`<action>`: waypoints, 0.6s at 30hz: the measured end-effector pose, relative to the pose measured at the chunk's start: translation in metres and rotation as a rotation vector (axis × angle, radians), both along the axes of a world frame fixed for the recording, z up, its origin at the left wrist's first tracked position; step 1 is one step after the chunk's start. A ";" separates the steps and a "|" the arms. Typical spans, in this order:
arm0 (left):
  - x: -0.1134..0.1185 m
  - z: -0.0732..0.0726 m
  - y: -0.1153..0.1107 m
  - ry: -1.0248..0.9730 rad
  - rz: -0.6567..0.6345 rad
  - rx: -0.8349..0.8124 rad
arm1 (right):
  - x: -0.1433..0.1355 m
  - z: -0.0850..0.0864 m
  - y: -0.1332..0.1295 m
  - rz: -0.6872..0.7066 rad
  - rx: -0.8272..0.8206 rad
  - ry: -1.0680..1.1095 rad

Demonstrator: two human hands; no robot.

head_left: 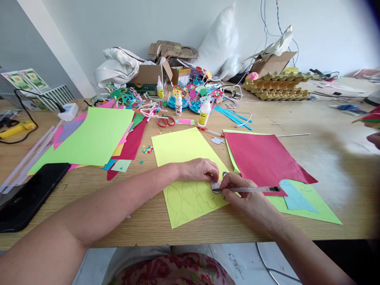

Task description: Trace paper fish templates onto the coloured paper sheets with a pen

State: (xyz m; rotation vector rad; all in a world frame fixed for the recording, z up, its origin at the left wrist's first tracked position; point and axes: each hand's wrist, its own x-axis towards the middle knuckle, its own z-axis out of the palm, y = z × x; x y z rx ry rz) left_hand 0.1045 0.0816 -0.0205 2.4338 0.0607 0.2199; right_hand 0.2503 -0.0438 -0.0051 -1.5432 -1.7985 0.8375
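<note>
- Bench [142, 234] edge close to yellow sheet's [178, 148] near corner; forearm snag could skew 3 outlines [191, 198].
- Right hand [247, 200] pinched tight round pen [259, 189]; tip could skid off white cutout [215, 185].
- Left hand [197, 170] half-curled, fingertips at cutout on sheet, grip can't tell; light pressure, cutout creeps.
- Behind, bottle [204, 113]: pushed sheet could tip it.
</note>
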 end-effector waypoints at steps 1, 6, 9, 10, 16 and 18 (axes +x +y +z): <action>0.000 0.001 0.000 0.005 0.003 -0.003 | 0.000 0.000 0.000 0.001 0.000 -0.004; -0.001 0.002 -0.001 0.007 0.003 -0.005 | -0.001 0.000 0.000 -0.003 -0.010 -0.016; 0.000 0.002 0.000 -0.004 -0.001 0.003 | -0.001 0.000 -0.001 -0.007 -0.006 -0.031; 0.000 0.001 0.000 -0.004 0.000 0.003 | -0.002 0.000 -0.001 -0.007 -0.002 -0.032; 0.000 0.000 0.001 0.004 0.000 -0.010 | -0.007 0.002 0.000 -0.043 0.015 -0.078; 0.000 -0.001 0.001 0.006 0.003 -0.020 | -0.008 0.002 0.000 -0.055 0.019 -0.097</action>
